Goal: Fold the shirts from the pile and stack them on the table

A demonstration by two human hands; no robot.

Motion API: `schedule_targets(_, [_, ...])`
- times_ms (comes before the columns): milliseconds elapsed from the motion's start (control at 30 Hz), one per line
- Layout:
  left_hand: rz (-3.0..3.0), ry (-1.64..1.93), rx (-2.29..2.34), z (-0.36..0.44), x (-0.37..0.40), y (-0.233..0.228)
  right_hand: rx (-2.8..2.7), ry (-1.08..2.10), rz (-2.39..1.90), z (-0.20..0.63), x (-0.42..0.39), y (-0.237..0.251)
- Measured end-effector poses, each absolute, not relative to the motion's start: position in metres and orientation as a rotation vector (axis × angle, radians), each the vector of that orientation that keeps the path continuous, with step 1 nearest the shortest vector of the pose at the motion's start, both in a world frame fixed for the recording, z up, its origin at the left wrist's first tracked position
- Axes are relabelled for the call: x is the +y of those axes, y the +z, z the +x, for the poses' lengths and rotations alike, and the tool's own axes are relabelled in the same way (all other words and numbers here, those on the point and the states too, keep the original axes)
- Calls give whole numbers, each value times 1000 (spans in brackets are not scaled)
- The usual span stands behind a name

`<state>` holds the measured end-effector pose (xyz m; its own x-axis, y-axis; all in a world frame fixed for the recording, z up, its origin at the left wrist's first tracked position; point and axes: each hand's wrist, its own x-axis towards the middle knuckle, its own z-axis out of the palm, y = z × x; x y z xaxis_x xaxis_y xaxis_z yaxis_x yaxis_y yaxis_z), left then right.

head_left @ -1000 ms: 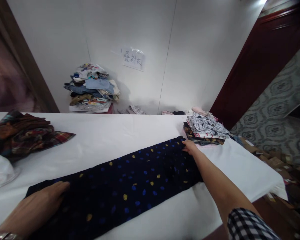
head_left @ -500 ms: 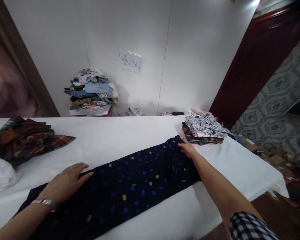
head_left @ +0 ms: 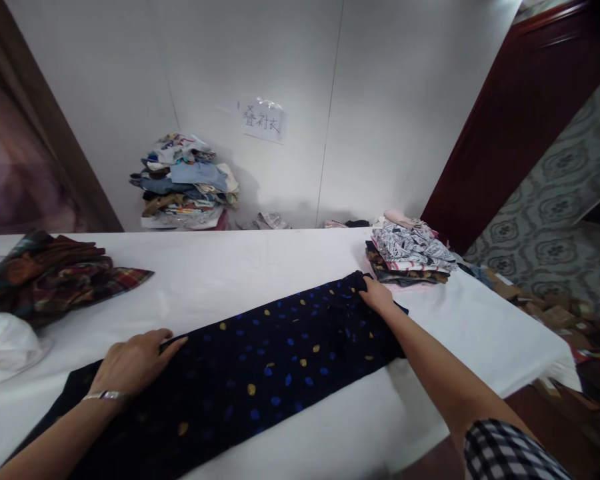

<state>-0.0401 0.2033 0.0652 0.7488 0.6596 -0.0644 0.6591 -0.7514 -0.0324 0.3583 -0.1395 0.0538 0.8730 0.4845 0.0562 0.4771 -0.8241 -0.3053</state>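
A dark navy shirt (head_left: pixel 260 360) with blue and yellow leaf-like spots lies lengthwise in a long folded strip, running from the lower left up to the right. My left hand (head_left: pixel 133 360), with a bracelet at the wrist, pinches the shirt's far edge between thumb and fingers. At the strip's right end, my right hand (head_left: pixel 377 293) grips the far corner, its fingertips partly hidden in the cloth. A bit of dark fabric pokes out beyond the right wrist. The lower left end of the shirt is partly covered by my left forearm.
The table (head_left: pixel 220 267) has a white cover. Plaid clothing (head_left: pixel 65 277) and white cloth (head_left: pixel 3 347) lie at the left. A stack of folded clothes (head_left: pixel 410 250) stands just beyond my right hand. Behind the table is a taller clothes pile (head_left: pixel 187 183). Boxes (head_left: pixel 560 317) fill the floor at right.
My right hand's fingers have closed over the corner of the shirt. My left hand has shifted slightly, its fingers curling more over the far edge. The cloth at the right end has bunched a little.
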Motion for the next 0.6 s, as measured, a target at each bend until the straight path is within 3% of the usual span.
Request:
schedule_targets(167, [-2978, 119, -1143, -36, 213, 82, -999, -74, -2689, 367, -120, 63])
schedule_targets(467, [-3002, 127, -1241, -38, 218, 72, -1031, 175, -2761, 370, -107, 17])
schedule_targets(600, [-2955, -172, -1025, -45, 208, 72, -1057, 163, -2798, 373, -111, 11])
